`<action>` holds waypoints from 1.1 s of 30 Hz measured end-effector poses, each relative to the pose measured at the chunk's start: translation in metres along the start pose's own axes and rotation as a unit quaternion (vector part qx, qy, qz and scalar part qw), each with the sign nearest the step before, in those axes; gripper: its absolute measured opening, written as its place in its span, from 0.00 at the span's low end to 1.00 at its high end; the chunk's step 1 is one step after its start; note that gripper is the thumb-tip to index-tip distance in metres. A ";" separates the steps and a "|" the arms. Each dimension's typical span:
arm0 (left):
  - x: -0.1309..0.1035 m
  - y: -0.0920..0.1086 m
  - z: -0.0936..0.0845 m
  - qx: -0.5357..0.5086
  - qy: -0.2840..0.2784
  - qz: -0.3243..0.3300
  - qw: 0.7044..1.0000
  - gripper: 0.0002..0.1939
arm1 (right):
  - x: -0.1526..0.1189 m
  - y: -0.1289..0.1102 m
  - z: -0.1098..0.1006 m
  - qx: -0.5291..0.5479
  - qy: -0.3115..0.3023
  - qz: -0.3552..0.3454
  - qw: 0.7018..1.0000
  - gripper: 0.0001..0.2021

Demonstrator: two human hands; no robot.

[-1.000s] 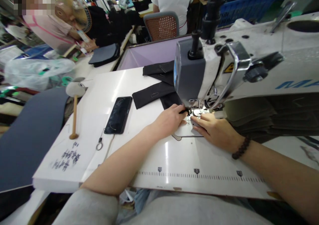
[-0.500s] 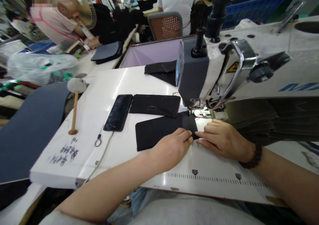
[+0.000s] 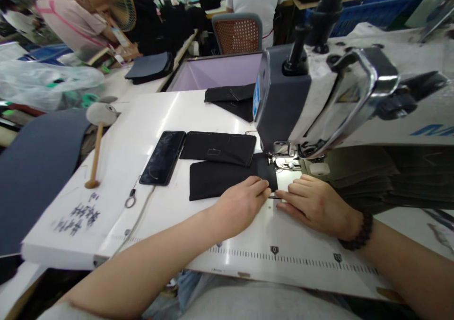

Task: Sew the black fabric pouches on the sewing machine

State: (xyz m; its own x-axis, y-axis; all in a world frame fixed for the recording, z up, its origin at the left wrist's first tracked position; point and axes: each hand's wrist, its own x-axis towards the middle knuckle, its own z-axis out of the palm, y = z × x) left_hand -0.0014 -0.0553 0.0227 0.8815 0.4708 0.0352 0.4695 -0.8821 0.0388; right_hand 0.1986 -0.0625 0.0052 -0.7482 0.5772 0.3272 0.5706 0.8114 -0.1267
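Note:
A folded black fabric piece point(image 3: 222, 180) lies flat on the white sewing table, its far right corner by the presser foot point(image 3: 272, 160) of a sewing machine point(image 3: 283, 93). My left hand point(image 3: 244, 199) has its fingers pressed together on the near right edge of this piece. Just to the right, my right hand point(image 3: 312, 202) rests on the table with index finger and thumb apart. Its fingertips reach the fabric's corner, but whether they touch it I cannot tell. A second black fabric piece point(image 3: 220, 147) with a small stitched rectangle lies directly behind the first.
A phone point(image 3: 163, 158) with a ring strap and a wooden-handled mallet point(image 3: 95, 154) lie left. More black fabric point(image 3: 234, 100) sits behind, near a lilac-lined bin point(image 3: 216, 72). Dark fabric stacks point(image 3: 383, 173) fill the space under the machine arm. Other people sit beyond.
The black fabric piece has moved slightly away from me and turned a little, closing up to the piece behind it. Both hands stay near its right corner; the view has shifted slightly.

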 end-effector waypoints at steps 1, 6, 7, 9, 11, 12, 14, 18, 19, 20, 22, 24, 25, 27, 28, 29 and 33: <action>0.002 -0.002 0.000 0.004 -0.002 0.000 1.000 0.11 | 0.000 0.000 0.001 -0.004 0.000 0.009 1.000 0.15; 0.008 -0.014 0.004 -0.011 -0.001 -0.015 1.000 0.10 | 0.001 0.004 0.004 -0.002 -0.019 0.067 0.998 0.15; 0.009 -0.017 0.005 -0.018 0.002 -0.021 1.000 0.10 | 0.002 0.005 0.005 0.000 -0.023 0.077 0.997 0.15; 0.012 -0.021 0.007 -0.025 0.008 -0.031 0.999 0.10 | 0.002 0.007 0.007 0.000 -0.029 0.092 0.995 0.15; 0.014 -0.026 0.008 -0.028 0.013 -0.036 0.999 0.10 | 0.002 0.008 0.009 -0.011 -0.028 0.107 0.994 0.15; 0.016 -0.028 0.008 -0.029 0.016 -0.039 0.999 0.10 | 0.002 0.009 0.009 -0.017 -0.026 0.114 0.993 0.15; 0.019 -0.031 0.007 -0.031 0.019 -0.040 0.999 0.10 | 0.002 0.009 0.011 -0.027 -0.021 0.127 0.991 0.15; 0.026 -0.039 0.005 -0.042 0.017 -0.043 0.998 0.08 | 0.003 0.009 0.011 -0.019 -0.025 0.136 0.990 0.15; 0.028 -0.041 0.006 -0.043 0.016 -0.045 0.998 0.08 | 0.003 0.009 0.011 -0.017 -0.027 0.138 0.990 0.15; 0.029 -0.043 0.006 -0.044 0.017 -0.048 0.998 0.09 | 0.002 0.009 0.011 -0.016 -0.029 0.138 0.990 0.15; 0.032 -0.046 0.007 -0.044 0.020 -0.051 0.998 0.09 | 0.002 0.009 0.012 -0.014 -0.032 0.139 0.990 0.15; 0.033 -0.048 0.009 -0.045 0.023 -0.053 0.997 0.09 | 0.001 0.010 0.012 -0.012 -0.034 0.139 0.990 0.15; 0.033 -0.048 0.009 -0.045 0.023 -0.055 0.997 0.09 | 0.001 0.010 0.012 -0.012 -0.034 0.138 0.990 0.15; 0.033 -0.047 0.009 -0.043 0.015 -0.060 0.997 0.09 | 0.001 0.010 0.013 -0.011 -0.035 0.136 0.990 0.15; 0.033 -0.046 0.008 -0.042 0.007 -0.064 0.997 0.09 | 0.001 0.010 0.013 -0.012 -0.034 0.135 0.990 0.15; 0.032 -0.044 0.006 -0.041 -0.002 -0.069 0.997 0.09 | 0.002 0.009 0.012 -0.014 -0.034 0.134 0.990 0.15; 0.026 -0.036 -0.002 -0.023 -0.032 -0.088 0.995 0.12 | 0.002 0.009 0.012 -0.025 -0.027 0.127 0.991 0.14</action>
State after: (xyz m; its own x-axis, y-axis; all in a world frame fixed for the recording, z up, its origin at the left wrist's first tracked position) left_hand 0.0042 -0.0113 0.0243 0.7873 0.6153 -0.0400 0.6163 -0.7831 0.0838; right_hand 0.1980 -0.0527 -0.0059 -0.5951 0.7670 0.2399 0.7575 0.6350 -0.1513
